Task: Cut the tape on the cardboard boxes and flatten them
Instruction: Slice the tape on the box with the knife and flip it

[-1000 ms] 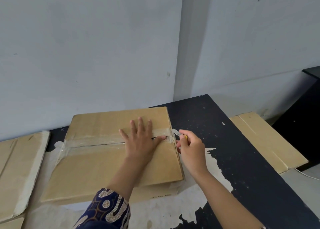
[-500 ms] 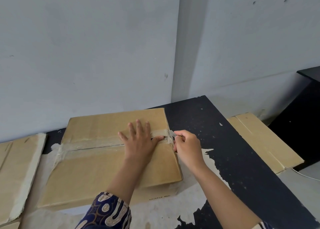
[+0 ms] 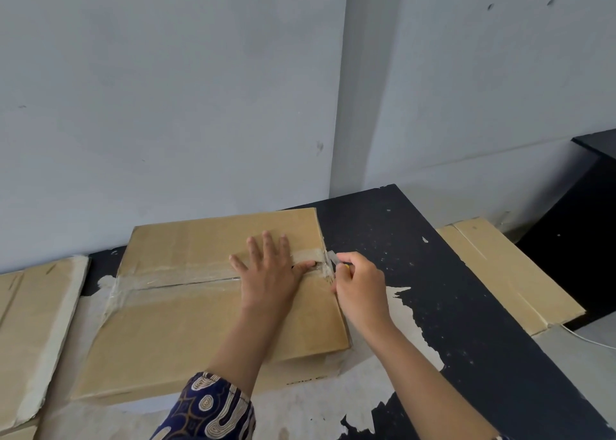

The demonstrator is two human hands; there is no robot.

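A closed brown cardboard box (image 3: 173, 323) lies on the worn black table (image 3: 433, 289). Clear tape (image 3: 180, 271) runs along its centre seam from left to right. My left hand (image 3: 270, 273) presses flat on the lid over the seam, fingers spread, thumb near the right edge. My right hand (image 3: 360, 286) is at the box's right edge, closed on a small cutter (image 3: 335, 261) with a yellow body and a grey blade. The blade meets the tape where it folds over the right edge.
Flattened cardboard (image 3: 30, 333) lies to the left on the table. Another flattened box (image 3: 510, 273) rests lower down beyond the table's right edge, with a white cable (image 3: 586, 339) beside it. A grey wall (image 3: 166, 106) stands close behind. A black cabinet (image 3: 586, 213) is at far right.
My right hand has kept the cutter at the tape on the box's right edge, shifting slightly. My left hand stays pressed on the lid. The view has drifted a little.
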